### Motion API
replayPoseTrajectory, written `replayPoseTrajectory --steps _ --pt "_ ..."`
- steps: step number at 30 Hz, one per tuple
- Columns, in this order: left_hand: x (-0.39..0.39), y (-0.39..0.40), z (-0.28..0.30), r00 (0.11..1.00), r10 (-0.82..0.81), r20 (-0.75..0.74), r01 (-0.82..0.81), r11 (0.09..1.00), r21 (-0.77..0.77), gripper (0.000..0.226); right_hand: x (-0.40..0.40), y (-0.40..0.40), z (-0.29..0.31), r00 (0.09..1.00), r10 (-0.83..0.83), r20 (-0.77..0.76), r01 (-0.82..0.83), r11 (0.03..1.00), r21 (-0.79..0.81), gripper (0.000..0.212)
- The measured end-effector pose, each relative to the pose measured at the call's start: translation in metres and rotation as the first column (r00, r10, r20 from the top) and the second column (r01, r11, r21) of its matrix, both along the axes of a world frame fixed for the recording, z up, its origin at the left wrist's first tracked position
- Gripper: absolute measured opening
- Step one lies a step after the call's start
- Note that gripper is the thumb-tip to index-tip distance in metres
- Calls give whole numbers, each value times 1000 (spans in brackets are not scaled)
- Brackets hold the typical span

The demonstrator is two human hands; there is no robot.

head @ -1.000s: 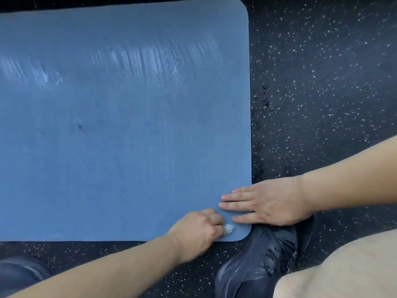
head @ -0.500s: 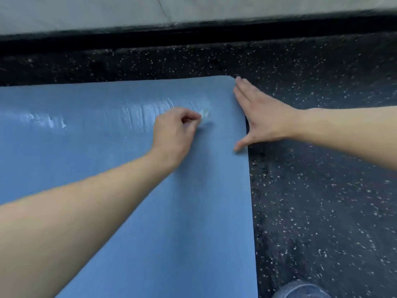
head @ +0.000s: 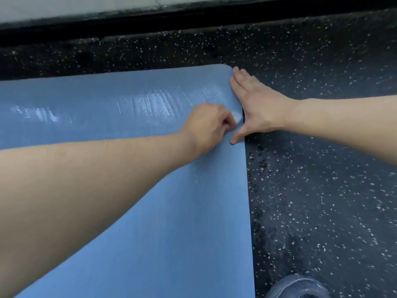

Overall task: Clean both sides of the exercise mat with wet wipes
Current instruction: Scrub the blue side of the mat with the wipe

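Observation:
A blue exercise mat [head: 182,222] lies flat on the dark speckled floor, with shiny wet streaks across its far part. My left hand [head: 207,125] is closed around a small white wet wipe [head: 237,120] and presses it on the mat close to the right edge. Only a bit of the wipe shows past the fingers. My right hand [head: 255,108] lies flat with fingers together along the mat's right edge near the far corner, its thumb spread onto the mat beside my left hand.
Black rubber floor [head: 322,201] with white flecks surrounds the mat. A dark baseboard and a pale wall [head: 86,7] run along the far side. The toe of a shoe [head: 298,287] shows at the bottom right, beside the mat's edge.
Both hands moved from the mat's near right corner up to its far right corner. Since half a second ago, the left hand has slid the wipe back and right, towards the right hand's thumb.

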State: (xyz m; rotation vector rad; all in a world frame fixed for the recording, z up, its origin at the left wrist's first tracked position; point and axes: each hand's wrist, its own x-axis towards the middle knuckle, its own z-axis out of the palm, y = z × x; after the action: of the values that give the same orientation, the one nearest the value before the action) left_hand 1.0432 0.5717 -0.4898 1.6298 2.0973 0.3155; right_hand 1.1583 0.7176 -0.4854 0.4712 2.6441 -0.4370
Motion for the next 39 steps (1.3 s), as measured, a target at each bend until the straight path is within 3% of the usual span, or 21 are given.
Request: replayPoseTrajectory --steps 2,6,7,12,17,22,28,33,34,36,39 --pt "7 -6 4 996 -69 47 70 997 -25 14 12 -9 0 996 89 -15 -89 995 34 176" --pt "-8 3 6 952 296 82 -304 946 115 14 60 -54 -2 987 158 1 -158 987 29 171" --pt "-4 -1 5 942 327 79 -335 933 127 13 72 -68 -4 986 169 -5 -168 985 33 170" --pt "55 -65 -6 994 94 48 -98 991 88 12 126 -125 -14 982 186 -36 -186 982 25 165" --pt "97 -144 -9 981 -134 143 129 991 45 11 193 -175 -9 926 375 -38 -377 921 -102 143" --pt "120 -191 -9 971 -100 219 98 995 20 15 214 -194 7 874 473 -112 -486 859 -161 106" --pt "192 -266 -15 939 -151 310 169 985 -33 18 243 -222 14 741 657 -140 -671 716 -191 73" --pt "209 -273 -11 859 -350 373 422 898 -129 14 235 -222 14 617 759 -206 -775 541 -328 49" --pt "209 -272 -10 854 -346 388 418 901 -117 16 231 -222 14 599 772 -214 -789 522 -325 47" --pt "202 -264 -8 881 -266 391 308 950 -48 19 219 -216 12 653 721 -234 -751 575 -325 44" --pt "153 -224 -13 934 32 355 -78 990 115 14 170 -171 5 799 527 -291 -598 752 -279 47"
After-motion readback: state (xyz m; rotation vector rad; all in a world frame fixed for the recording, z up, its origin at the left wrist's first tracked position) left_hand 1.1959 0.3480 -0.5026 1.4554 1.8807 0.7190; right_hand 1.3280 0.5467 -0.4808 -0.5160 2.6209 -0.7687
